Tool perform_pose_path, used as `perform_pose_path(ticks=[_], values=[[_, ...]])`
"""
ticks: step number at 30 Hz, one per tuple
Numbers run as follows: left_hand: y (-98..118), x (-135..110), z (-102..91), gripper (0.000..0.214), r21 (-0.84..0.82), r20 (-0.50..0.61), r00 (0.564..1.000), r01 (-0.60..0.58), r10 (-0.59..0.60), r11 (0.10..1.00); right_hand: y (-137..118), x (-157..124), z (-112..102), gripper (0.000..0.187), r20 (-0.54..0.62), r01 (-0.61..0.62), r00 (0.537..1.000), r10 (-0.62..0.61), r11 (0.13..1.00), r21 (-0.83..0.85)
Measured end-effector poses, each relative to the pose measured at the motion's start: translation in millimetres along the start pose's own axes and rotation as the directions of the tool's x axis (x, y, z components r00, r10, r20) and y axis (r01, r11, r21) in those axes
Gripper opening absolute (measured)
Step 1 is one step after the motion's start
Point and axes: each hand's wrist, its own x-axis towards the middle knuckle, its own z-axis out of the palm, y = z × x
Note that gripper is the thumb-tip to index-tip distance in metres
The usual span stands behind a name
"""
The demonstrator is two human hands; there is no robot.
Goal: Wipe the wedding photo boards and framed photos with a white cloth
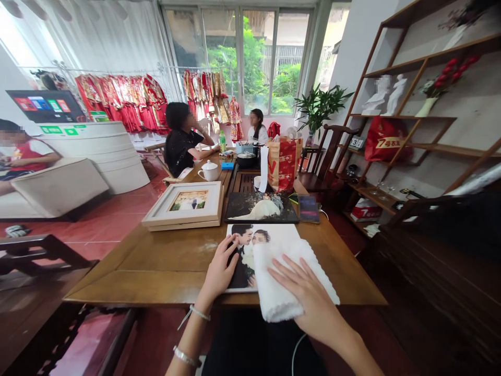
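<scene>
A wedding photo panel [241, 261] of a couple lies at the table's near edge, its right part covered by a folded white towel [274, 256]. My left hand [223, 265] rests on the panel's left side, fingers extended over the picture. Lying flat on top of the towel, my right hand [299, 284] has its fingers spread; its thumb is hidden. The towel overhangs the table's front edge. Just beyond is a darker photo panel [235, 203] showing a white gown. To the left, a pale wooden picture frame [156, 213] lies on what looks like another frame.
A phone [309, 210] with a cable lies right of the dark panel. Behind stand a paper bag [282, 167], a white lidded cup [209, 171] and a black bowl [246, 160]. Two people [178, 141] sit at the far end. Shelves [426, 117] line the right.
</scene>
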Motion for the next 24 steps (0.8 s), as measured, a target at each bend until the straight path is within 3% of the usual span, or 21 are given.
perform_pose_path(ticks=[4,11,15,19,24], values=[[0,0,0.0,0.041,0.005,0.003,1.000,0.003,-0.003,1.000,15,9,-7,0.068,0.008,-0.041,0.999,0.041,0.999,0.031],[-3,0,0.1,0.041,0.020,0.001,1.000,-0.021,0.021,1.000,58,72,-18,0.064,-0.044,-0.186,0.982,0.185,0.982,-0.017],[-2,1,-0.3,0.041,0.028,0.008,1.000,-0.030,0.029,0.999,59,94,-19,0.061,-0.070,-0.209,0.976,0.207,0.977,-0.027],[1,1,1.2,0.041,0.041,-0.013,1.000,-0.004,0.004,0.999,35,83,-11,0.070,-0.045,-0.152,0.988,0.150,0.987,-0.044],[3,0,2.2,0.041,0.034,-0.027,1.000,0.008,-0.007,0.999,-2,31,-2,0.084,0.014,0.008,1.000,-0.007,1.000,-0.031]])
